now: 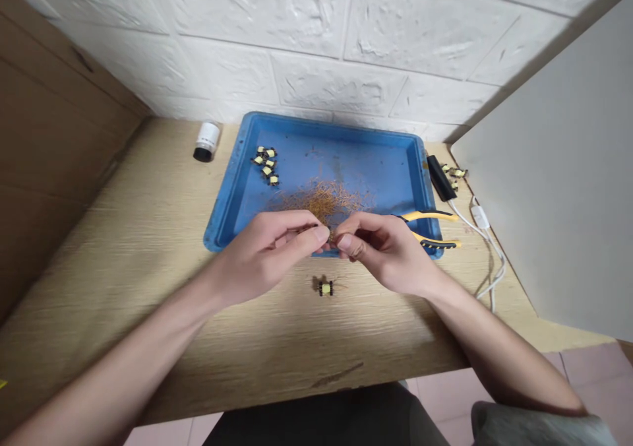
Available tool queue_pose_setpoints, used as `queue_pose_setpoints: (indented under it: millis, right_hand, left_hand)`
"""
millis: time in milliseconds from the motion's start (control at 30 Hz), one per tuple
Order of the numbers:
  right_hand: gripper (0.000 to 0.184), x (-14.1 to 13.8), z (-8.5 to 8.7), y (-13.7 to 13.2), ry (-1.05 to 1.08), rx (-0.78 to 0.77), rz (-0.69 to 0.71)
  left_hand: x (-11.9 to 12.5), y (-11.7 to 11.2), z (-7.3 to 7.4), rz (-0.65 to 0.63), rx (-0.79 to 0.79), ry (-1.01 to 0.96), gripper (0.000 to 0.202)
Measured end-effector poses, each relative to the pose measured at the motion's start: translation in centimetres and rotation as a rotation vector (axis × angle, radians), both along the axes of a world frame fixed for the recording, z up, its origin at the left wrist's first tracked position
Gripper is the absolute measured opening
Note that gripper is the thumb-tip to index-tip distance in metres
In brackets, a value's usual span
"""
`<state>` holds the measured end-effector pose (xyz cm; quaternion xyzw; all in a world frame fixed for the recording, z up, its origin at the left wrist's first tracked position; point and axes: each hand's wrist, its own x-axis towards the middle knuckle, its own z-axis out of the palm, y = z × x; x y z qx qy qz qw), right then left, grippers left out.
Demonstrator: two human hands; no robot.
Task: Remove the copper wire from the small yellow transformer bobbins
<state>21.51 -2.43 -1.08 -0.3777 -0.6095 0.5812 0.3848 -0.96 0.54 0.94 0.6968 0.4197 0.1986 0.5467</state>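
My left hand (284,245) is closed in a pinch above the near rim of the blue tray (227,189). My right hand (383,248) is pinched too, its fingertips almost meeting those of the left. Something small and dark sits between the fingertips, mostly hidden by them. Just beyond the hands, a heap of thin copper-coloured wire bits (324,198) lies in the tray. Nearer to me on the table rests a small yellow-taped coil part (326,289) with black ends and a thin wire sticking out to the right.
Several similar coil parts (268,163) lie at the tray's left. Yellow-and-black handled pliers (430,216) lie across its right rim. To the right are a black stick-shaped device (441,177), a white cable (499,271) and more parts (455,172). A white-labelled bottle (206,140) lies back left.
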Motion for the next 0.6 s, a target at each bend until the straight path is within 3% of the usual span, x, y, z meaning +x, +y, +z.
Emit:
queue_pose_setpoints:
  millis: [167, 600]
  right_hand:
    - [0.020, 0.18, 0.12, -0.22, -0.002, -0.030, 0.004]
    - [0.014, -0.10, 0.59, -0.48, -0.104, 0.051, -0.052]
  left_hand:
    - [-0.15, -0.04, 0.03, 0.004, -0.005, -0.066, 0.038]
    - [0.18, -0.40, 0.61, -0.001, 0.015, -0.022, 0.039]
